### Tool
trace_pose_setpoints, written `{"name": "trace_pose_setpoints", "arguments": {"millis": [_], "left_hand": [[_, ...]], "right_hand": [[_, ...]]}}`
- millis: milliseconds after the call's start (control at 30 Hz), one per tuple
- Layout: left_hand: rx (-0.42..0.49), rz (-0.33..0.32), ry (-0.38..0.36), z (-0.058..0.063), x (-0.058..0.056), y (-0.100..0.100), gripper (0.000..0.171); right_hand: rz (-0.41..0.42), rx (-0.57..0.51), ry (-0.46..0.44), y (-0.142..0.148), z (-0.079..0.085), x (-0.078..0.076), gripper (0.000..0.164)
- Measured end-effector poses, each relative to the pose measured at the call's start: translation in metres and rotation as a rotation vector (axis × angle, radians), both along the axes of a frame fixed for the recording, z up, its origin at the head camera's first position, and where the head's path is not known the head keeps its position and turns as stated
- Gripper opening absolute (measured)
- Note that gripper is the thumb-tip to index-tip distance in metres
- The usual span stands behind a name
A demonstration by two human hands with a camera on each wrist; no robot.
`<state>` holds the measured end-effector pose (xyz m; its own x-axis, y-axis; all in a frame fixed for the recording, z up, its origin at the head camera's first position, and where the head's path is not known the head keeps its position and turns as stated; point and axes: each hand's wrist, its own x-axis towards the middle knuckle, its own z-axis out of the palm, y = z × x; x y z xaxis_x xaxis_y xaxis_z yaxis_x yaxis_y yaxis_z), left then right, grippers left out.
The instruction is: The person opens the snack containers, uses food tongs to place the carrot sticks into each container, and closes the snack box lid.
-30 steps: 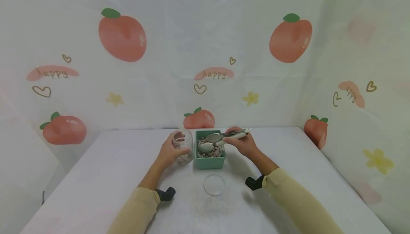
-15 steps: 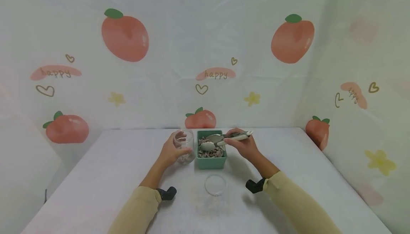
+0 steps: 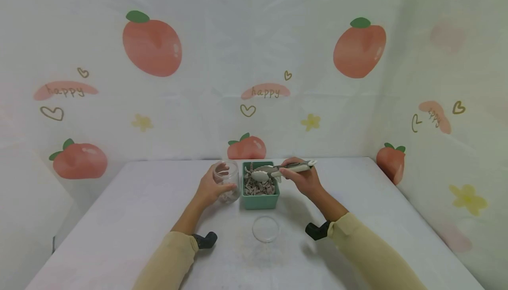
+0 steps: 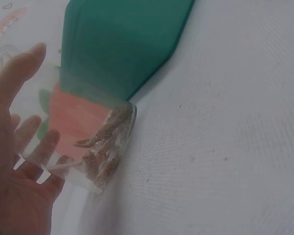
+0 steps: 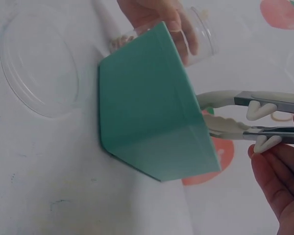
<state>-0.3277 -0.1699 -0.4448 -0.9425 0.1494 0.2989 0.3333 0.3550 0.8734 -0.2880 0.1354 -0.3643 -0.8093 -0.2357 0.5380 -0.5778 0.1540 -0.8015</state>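
Observation:
My left hand (image 3: pixel 210 188) grips a clear jar (image 3: pixel 229 193), its mouth up, just left of a green box (image 3: pixel 259 202). Several greyish-brown dried pieces (image 4: pixel 100 147) lie at the jar's bottom in the left wrist view. Tongs (image 3: pixel 260 176) with pale scalloped heads are held in my right hand (image 3: pixel 304 178), above the box's right side. Their heads reach inside the box, among many shredded greyish pieces (image 3: pixel 258 188). From the right wrist view the two tong arms stand apart; the box wall hides the tips, so whether they pinch a piece cannot be told.
A clear round lid (image 3: pixel 266 229) lies flat on the white table (image 3: pixel 158 219), in front of the box. Behind the table hangs a white sheet (image 3: pixel 190 118) printed with peaches. Dark wrist mounts (image 3: pixel 206 240) sit at both sleeves.
The tongs have risen slightly and shifted a little to the right with my right hand, uncovering more of the pieces in the box. My left hand and the jar keep their place.

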Motion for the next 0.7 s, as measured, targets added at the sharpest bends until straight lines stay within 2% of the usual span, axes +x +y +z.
{"name": "trace_pose_setpoints", "arguments": {"millis": [500,700], "left_hand": [[0.017,-0.014,-0.005,0.001,0.0,-0.002,0.085],[0.007,-0.015,0.003,0.001,0.001,-0.001,0.086]], "right_hand": [[-0.077,0.033,-0.007,0.01,0.016,0.008,0.013],[-0.095,0.014,0.008,0.013,0.022,0.011,0.014]]}}
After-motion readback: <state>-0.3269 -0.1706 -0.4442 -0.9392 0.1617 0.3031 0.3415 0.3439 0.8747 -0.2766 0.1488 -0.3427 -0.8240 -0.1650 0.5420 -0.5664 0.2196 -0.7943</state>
